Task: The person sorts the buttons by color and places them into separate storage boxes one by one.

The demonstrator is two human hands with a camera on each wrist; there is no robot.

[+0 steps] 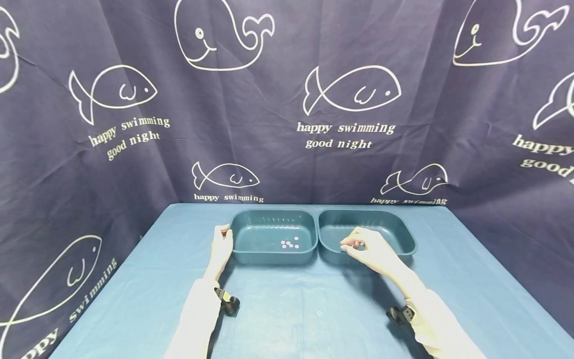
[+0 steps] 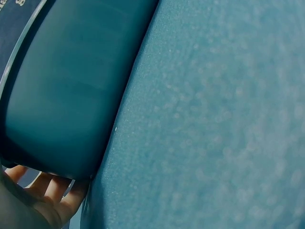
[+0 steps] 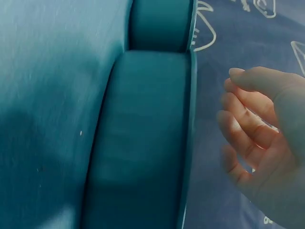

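Two dark teal rectangular trays sit side by side on the table. In the head view my left hand (image 1: 221,245) holds the left end of the left tray (image 1: 273,258); the left wrist view shows its fingers (image 2: 56,190) against that end wall. Several small pinkish ring-like pieces (image 1: 290,245) lie in the left tray's right half. My right hand (image 1: 368,245) is over the front rim of the right tray (image 1: 394,224), fingers bent. In the right wrist view its thumb tip meets the index fingertip; I cannot tell whether a small piece is between them.
A light blue cloth (image 1: 287,309) covers the table under both trays. Behind and at the sides hangs a dark curtain (image 1: 278,109) with white whale and fish drawings. Each wrist carries a small black camera, the left one (image 1: 229,303) and the right one (image 1: 399,314).
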